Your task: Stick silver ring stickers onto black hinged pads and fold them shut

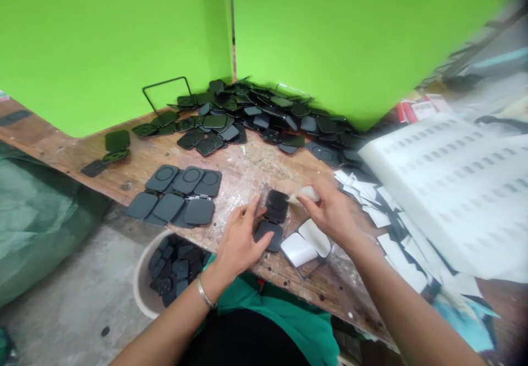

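My left hand [243,239] holds a black hinged piece [276,206] down on the wooden table. Its thumb presses on the lower square plate, and its forefinger lies along the left edge. The piece lies unfolded, its upper plate recessed with a round ring. In my right hand [330,212], closed around it, is a small white squeeze bottle [308,192]. The bottle's narrow tip points left, at the right edge of the upper plate; whether it touches cannot be made out. Just right of the piece lie white peel-off sheets [299,249] with rounded corners.
Several unfolded black pieces [177,195] overlap at the left. A heap of black pieces [256,107] lies against the green panels [124,36]. A bucket [142,278] of black parts stands below the edge. White foam [445,190] and paper scraps [404,261] are at the right.
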A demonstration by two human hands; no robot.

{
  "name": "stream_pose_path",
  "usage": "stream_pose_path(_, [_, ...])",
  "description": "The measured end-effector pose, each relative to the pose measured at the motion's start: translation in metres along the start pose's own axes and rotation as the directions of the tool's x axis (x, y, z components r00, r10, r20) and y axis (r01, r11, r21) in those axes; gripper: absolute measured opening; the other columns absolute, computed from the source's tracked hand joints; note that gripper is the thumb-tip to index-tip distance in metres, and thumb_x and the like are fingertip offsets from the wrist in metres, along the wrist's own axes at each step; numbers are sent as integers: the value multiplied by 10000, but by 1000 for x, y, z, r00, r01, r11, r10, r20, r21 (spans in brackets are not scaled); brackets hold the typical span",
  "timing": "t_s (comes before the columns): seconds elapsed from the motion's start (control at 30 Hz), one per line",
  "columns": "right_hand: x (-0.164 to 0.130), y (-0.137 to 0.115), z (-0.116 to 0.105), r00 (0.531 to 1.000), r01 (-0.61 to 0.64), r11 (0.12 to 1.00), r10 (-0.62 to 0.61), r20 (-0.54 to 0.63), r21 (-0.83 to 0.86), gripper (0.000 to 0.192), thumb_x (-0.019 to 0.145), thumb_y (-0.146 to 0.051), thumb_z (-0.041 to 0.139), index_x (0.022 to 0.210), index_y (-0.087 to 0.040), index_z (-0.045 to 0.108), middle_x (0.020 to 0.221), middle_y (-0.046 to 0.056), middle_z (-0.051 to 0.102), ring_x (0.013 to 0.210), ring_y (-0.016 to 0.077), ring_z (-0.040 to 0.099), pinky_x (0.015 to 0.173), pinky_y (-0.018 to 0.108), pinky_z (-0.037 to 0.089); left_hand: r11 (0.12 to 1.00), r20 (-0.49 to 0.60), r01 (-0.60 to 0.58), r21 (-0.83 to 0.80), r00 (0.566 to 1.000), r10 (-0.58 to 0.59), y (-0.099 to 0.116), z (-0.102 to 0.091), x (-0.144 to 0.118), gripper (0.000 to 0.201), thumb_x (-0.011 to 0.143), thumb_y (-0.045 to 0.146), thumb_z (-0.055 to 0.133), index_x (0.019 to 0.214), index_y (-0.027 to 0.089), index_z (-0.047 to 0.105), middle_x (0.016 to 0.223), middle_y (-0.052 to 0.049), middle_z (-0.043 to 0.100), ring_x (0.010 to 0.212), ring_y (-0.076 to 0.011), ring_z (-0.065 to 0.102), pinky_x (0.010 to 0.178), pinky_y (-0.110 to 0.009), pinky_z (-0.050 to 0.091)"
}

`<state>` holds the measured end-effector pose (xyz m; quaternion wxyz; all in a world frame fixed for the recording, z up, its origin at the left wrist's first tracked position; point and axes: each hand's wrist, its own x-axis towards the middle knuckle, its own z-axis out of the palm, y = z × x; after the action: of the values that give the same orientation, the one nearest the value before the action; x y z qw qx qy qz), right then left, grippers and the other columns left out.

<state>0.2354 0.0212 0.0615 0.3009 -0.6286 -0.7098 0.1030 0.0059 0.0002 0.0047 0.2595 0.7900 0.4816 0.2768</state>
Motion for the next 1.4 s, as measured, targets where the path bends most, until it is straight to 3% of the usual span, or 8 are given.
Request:
stream_pose_path(0.23, [0, -18, -13, 988, -14, 1000, 13, 151, 5, 164, 867, -317, 571, 751, -202, 587, 678, 23, 618, 614, 167, 538, 570, 260, 346, 1000, 10, 5, -8, 1000, -4, -2, 0, 0, 910, 840, 305, 680, 1566, 242, 135, 1272, -60, 661, 1206, -299, 493, 1057, -472, 392])
stream_pose_path(0.5, [15, -28, 11, 981, 4, 990, -31, 193, 139, 135, 854, -299, 557, 765, -196, 562, 724, 25, 607, 665, 165, 527, 626, 269, 359, 1000, 9, 13, -11, 1000, -13, -2, 1, -1, 914, 831, 307, 689, 1564, 250, 146, 1252, -57, 666, 1211, -293, 494, 1062, -472, 392])
stream_pose_path(0.83, [39, -15, 11, 994, 41, 998, -46, 101, 54, 193, 812, -334, 556, 685, -227, 457, 709, 29, 575, 675, 179, 502, 646, 294, 374, 1000, 3, 0, -2, 1000, 0, 0, -1, 0, 911, 835, 295, 687, 1561, 249, 139, 1266, -45, 669, 1194, -293, 508, 1053, -469, 393])
stream_pose_path(1.0, [19, 3, 1, 990, -140, 986, 140, 4, 95, 243, 777, -379, 591, 637, -221, 470, 627, 12, 558, 610, 162, 491, 584, 289, 365, 1000, 15, 0, 23, 1000, 0, -1, -1, 2, 898, 850, 299, 672, 1561, 245, 127, 1288, -45, 661, 1219, -290, 505, 1066, -465, 390])
stream_pose_path(1.1, [-7, 16, -14, 917, -383, 857, 397, 33, 345, 238, 751, -426, 641, 702, -211, 554, 589, -12, 563, 542, 158, 521, 547, 298, 415, 998, 2, -31, 51, 1000, 31, -6, 0, 3, 777, 865, 348, 646, 1525, 208, 260, 1295, -83, 649, 1203, -302, 529, 1058, -480, 406])
stream_pose_path(1.27, [-68, 47, -63, 732, -375, 249, 670, 120, 893, 459, 635, -346, 779, 1054, -229, 634, 792, -9, 672, 612, 170, 636, 685, 409, 588, 994, -4, -46, 102, 999, 47, -19, 1, 14, 528, 855, 530, 586, 1253, 185, 616, 1281, -151, 614, 1163, -354, 584, 1019, -517, 448])
stream_pose_path(1.33, [-100, 63, -88, 667, -233, 193, 745, 13, 953, 380, 596, -280, 797, 948, -231, 662, 814, 0, 686, 717, 188, 672, 799, 441, 594, 994, 24, -33, 103, 999, 31, -23, 1, 19, 552, 842, 576, 575, 1236, 194, 630, 1250, -147, 632, 1145, -362, 605, 1010, -513, 462])
stream_pose_path(1.4, [-136, 81, -113, 598, -125, 275, 787, -149, 953, 306, 577, -251, 796, 848, -237, 654, 815, -1, 690, 822, 209, 688, 886, 466, 572, 996, 44, -1, 89, 999, -3, -23, 1, 22, 556, 827, 596, 580, 1232, 217, 624, 1207, -123, 660, 1121, -356, 627, 996, -491, 483])
